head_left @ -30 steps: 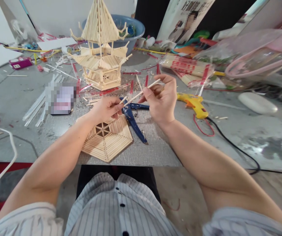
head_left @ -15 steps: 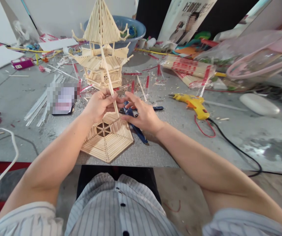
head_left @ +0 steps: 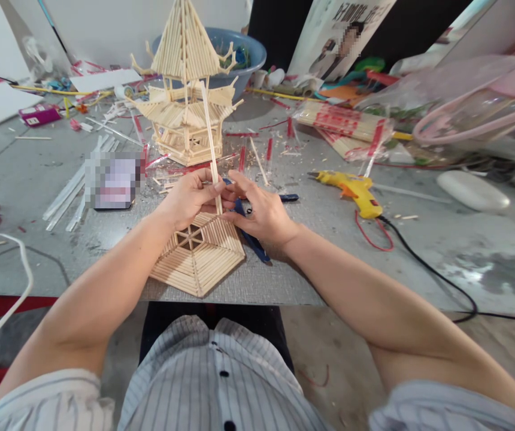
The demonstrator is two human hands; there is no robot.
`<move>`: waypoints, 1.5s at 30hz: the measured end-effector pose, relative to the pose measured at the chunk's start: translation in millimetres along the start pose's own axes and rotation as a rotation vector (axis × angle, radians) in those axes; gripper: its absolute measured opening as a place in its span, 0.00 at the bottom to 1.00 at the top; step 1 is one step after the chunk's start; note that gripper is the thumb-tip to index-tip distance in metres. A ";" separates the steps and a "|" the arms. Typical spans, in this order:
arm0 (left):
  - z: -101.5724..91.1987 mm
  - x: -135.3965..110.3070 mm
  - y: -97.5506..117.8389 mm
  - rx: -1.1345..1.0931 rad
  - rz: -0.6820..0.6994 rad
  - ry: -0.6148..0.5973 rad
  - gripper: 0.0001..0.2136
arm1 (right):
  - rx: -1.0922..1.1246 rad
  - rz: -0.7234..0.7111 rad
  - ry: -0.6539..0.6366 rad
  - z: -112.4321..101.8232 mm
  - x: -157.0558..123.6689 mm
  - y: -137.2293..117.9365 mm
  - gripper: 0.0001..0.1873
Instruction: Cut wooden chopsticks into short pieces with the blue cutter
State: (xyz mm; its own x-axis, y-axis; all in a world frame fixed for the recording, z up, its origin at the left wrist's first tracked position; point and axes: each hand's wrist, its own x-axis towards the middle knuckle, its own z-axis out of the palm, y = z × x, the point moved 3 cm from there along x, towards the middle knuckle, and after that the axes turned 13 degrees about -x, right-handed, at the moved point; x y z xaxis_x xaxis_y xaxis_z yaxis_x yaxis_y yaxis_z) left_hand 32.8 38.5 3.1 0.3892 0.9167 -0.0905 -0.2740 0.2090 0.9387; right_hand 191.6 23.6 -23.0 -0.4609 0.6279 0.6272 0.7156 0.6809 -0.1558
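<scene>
My left hand [head_left: 191, 197] pinches a long wooden stick [head_left: 209, 140], held nearly upright with its lower end against the far edge of a flat hexagonal panel of sticks [head_left: 199, 254] lying at the table's front. My right hand [head_left: 260, 209] is beside it, fingertips touching the stick's lower end at the panel's edge, fingers curled. Blue-handled cutters [head_left: 251, 236] lie under my right hand. A tall pagoda model of sticks [head_left: 185, 90] stands behind the hands.
A yellow glue gun [head_left: 351, 188] with a black cord lies to the right. A phone [head_left: 111, 179] and loose white sticks [head_left: 66, 194] lie left. Packs of sticks [head_left: 342, 123], a blue basin [head_left: 239, 57] and plastic bags crowd the back and right.
My right hand let go of the stick's far end and came down to the panel. My left hand swung the stick from lying slanted to nearly upright on the panel's edge.
</scene>
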 end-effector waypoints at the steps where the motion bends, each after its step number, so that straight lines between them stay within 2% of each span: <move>1: 0.3 0.1 -0.9 0.003 0.000 -0.001 0.09 | -0.004 0.001 0.000 0.1 -0.1 -0.2 0.39; 7: -0.2 1.3 -3.0 0.000 0.009 -0.007 0.09 | -0.032 -0.031 0.029 -0.8 -1.0 -0.3 0.37; 13: -0.3 1.4 -2.1 0.041 0.049 -0.002 0.11 | -0.041 -0.045 -0.054 -0.6 0.1 0.8 0.43; 18: 0.8 0.8 -4.5 0.031 0.057 -0.028 0.11 | -0.040 -0.037 -0.032 -0.1 -0.4 1.1 0.39; 27: 2.5 0.0 -4.2 0.065 0.061 -0.047 0.11 | -0.027 -0.024 -0.018 -1.6 -1.8 0.4 0.39; 34: 3.5 -0.7 -4.6 0.061 0.050 -0.007 0.08 | -0.036 -0.031 -0.011 0.0 -3.0 1.3 0.39; 39: 1.4 0.6 -5.4 0.078 0.050 -0.012 0.08 | -0.030 -0.025 -0.042 1.9 -3.3 2.1 0.38; 42: -0.3 1.5 -5.4 0.124 0.053 -0.018 0.07 | 0.056 0.007 -0.084 2.4 -0.3 4.6 0.41; 45: 0.5 0.7 -4.2 0.164 0.052 -0.044 0.06 | 0.304 0.069 -0.119 1.7 5.2 6.3 0.42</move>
State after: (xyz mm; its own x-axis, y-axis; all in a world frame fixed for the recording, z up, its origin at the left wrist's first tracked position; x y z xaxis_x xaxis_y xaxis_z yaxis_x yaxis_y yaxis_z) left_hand 34.7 38.1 -0.7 0.4169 0.9085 -0.0292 -0.1488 0.0999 0.9838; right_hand 192.8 31.9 -22.0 -0.4874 0.7040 0.5165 0.5664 0.7051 -0.4266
